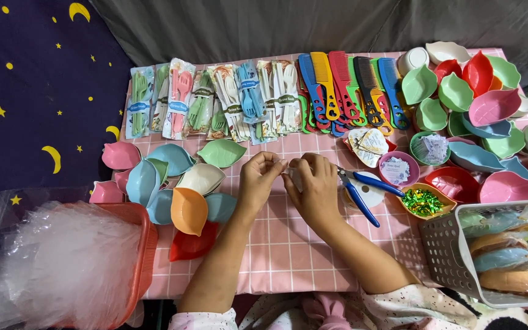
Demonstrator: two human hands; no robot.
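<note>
Both hands meet at mid-worktop over a small white item (293, 175), mostly hidden by the fingers, so its kind cannot be told; the left hand (261, 177) pinches its edge with curled fingers; the right hand (316, 183) is closed around it. The pink checked worktop (276, 244) runs out of view at the bottom; the red basket (139, 256) at left is cut off, stuffed with clear plastic bags (62, 256); the white basket (453, 256) at right holds wrapped leaf dishes; a small yellow bowl (423, 201) holds green and gold bits; blue-handled pliers (362, 189) lie just beside the right hand.
</note>
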